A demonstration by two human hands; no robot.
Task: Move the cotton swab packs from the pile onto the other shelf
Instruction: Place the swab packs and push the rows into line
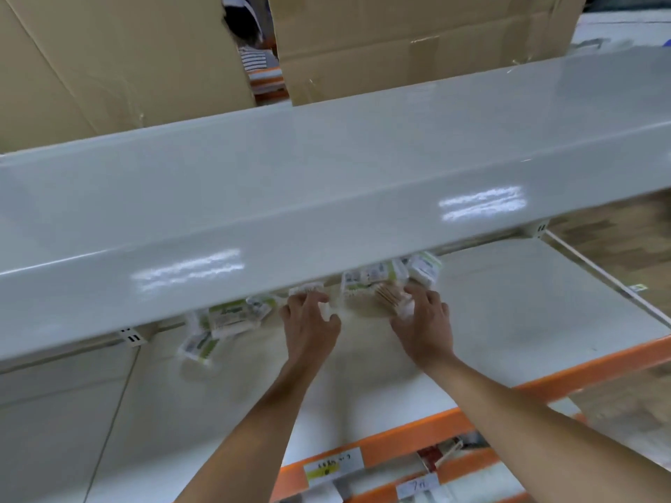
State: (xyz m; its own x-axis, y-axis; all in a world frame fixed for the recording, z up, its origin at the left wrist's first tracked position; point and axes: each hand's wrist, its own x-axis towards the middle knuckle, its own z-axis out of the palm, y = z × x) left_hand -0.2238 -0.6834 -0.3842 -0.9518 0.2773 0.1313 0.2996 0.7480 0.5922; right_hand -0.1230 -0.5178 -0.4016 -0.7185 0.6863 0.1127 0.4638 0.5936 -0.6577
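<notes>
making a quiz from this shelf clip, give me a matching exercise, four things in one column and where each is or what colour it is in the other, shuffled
Things:
1. left hand
2. right hand
3. upper shelf
4. lower shelf edge

Descriptions:
A. orange
B. glossy pale grey, nothing lying on its visible top
C. on a pack of swabs with wooden sticks
D. by the small pack at the upper shelf's front edge

Pairs: 1-D, 2-C, 3-B, 4-A
</notes>
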